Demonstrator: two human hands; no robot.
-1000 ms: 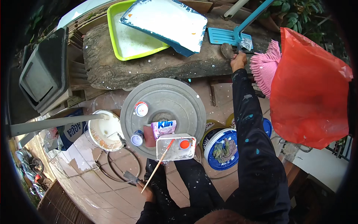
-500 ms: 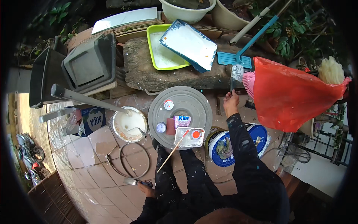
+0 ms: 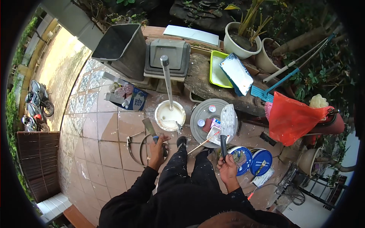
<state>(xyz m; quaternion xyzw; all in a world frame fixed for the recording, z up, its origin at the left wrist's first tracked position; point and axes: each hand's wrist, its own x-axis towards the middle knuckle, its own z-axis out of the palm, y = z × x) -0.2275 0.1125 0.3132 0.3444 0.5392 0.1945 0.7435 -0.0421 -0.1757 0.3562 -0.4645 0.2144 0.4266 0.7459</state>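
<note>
My left hand (image 3: pixel 157 154) is closed round the dark handle of a putty knife (image 3: pixel 149 127), its metal blade pointing up and left. In my right hand (image 3: pixel 227 168) is a second, broader putty knife (image 3: pixel 228 121). White material smears its blade, which stands over the right side of a grey round top (image 3: pixel 196 112). Between my hands and slightly farther off, a bucket (image 3: pixel 156 116) holds white paint or paste and a long grey-handled tool (image 3: pixel 168 83). On the round top sit a small white tray (image 3: pixel 213 133) with a wooden-handled brush (image 3: pixel 199 145), small pots and a sachet.
Blue-lidded pails (image 3: pixel 262 159) stand by my right hand. A red plastic bag (image 3: pixel 296 119) hangs at right. Behind, a wooden bench (image 3: pixel 199 70) bears a yellow-green tray (image 3: pixel 216 78) and a blue-edged tray. A dark bin (image 3: pixel 125 47) and a blue carton (image 3: pixel 138 99) stand left.
My right hand has drawn back from the bench toward me with its putty knife. My left hand has risen, turning its knife upward. The view has swung left.
</note>
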